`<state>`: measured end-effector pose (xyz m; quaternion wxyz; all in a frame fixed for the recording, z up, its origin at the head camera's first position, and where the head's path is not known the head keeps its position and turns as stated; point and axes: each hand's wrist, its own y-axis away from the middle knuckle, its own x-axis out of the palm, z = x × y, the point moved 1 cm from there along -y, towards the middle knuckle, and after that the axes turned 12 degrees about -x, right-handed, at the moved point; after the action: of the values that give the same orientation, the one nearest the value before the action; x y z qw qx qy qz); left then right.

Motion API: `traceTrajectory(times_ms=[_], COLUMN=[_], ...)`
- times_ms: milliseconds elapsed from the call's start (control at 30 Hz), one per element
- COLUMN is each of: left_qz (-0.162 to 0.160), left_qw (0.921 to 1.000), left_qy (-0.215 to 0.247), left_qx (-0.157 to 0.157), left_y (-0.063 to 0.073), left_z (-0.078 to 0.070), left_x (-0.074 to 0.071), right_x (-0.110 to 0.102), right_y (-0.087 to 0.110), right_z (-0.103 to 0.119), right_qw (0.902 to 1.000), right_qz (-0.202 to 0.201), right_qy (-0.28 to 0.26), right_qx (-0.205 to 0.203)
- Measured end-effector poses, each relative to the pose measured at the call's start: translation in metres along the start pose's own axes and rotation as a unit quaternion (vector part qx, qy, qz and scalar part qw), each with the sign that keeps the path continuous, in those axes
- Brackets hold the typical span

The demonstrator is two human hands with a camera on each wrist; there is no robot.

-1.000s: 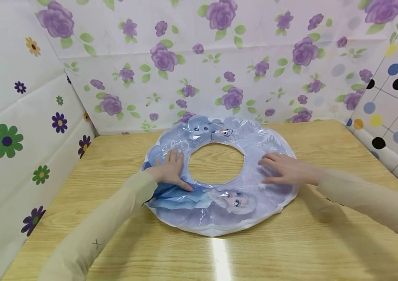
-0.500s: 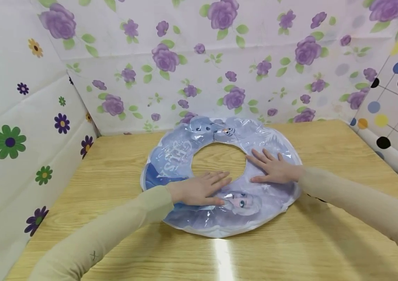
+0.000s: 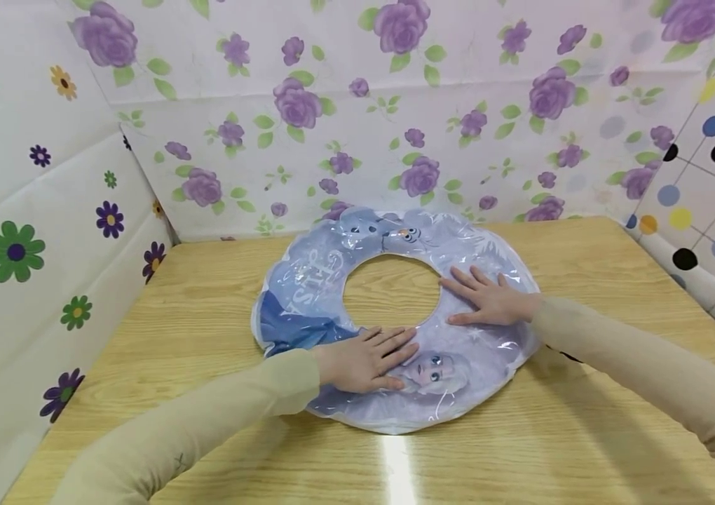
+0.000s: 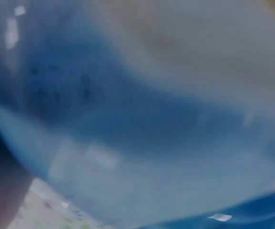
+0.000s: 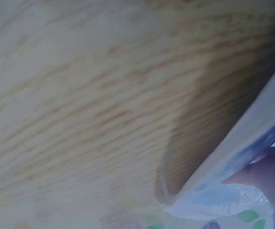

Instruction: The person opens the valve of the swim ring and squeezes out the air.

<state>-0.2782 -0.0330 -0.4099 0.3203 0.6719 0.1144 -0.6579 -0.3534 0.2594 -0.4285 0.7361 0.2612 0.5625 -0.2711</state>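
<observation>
A blue and lilac swim ring (image 3: 307, 280) of shiny printed plastic lies on the table, partly inflated and wrinkled, with a snowman at its back and a blonde character at its front. My left hand (image 3: 366, 360) rests on the ring's front part, fingers straight and side by side, thumb near the printed face. On the right side of the ring my right hand (image 3: 490, 298) lies with its fingers spread. Blurred blue plastic of the swim ring (image 4: 142, 129) fills the left wrist view. Part of the right hand (image 5: 266, 176) shows against the ring's edge in the right wrist view.
The wood-grain table (image 3: 584, 435) extends around the ring. Behind it stands a wall covering (image 3: 357, 126) with purple roses. A flower-print sheet (image 3: 48, 210) bounds the left, and a dotted sheet (image 3: 704, 210) the right.
My left hand has moved from the ring's left side to its front. My right hand has shifted slightly left and spread its fingers. The printed lettering on the left is now uncovered.
</observation>
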Motion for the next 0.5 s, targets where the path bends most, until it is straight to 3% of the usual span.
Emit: traceTrajectory(times_ms=[133, 233, 300, 367, 433, 500], left_qz=[-0.079, -0.12, -0.116, -0.089, -0.06, -0.038], left_qw=[0.9934, 0.9816, 0.971, 0.9605, 0.9526, 0.9491], left_qy=[0.079, 0.103, 0.1, 0.095, 0.087, 0.092], left_qx=[-0.024, -0.107, -0.184, -0.246, -0.285, -0.299], left_y=[-0.002, -0.001, 0.002, 0.008, 0.012, 0.013], left_z=[0.014, 0.036, 0.055, 0.073, 0.086, 0.095], left_x=[-0.016, -0.029, -0.031, -0.029, -0.025, -0.021], right_x=[-0.006, -0.014, -0.019, -0.022, -0.021, -0.016], right_y=[0.009, 0.011, 0.009, 0.008, 0.008, 0.008], right_z=[0.009, 0.021, 0.034, 0.053, 0.073, 0.089], right_qw=[0.9989, 0.9951, 0.9902, 0.9842, 0.9768, 0.97], right_qz=[-0.016, -0.03, -0.036, -0.031, -0.016, 0.003], right_qy=[0.017, 0.046, 0.06, 0.056, 0.049, 0.038], right_qx=[-0.042, -0.082, -0.121, -0.165, -0.208, -0.24])
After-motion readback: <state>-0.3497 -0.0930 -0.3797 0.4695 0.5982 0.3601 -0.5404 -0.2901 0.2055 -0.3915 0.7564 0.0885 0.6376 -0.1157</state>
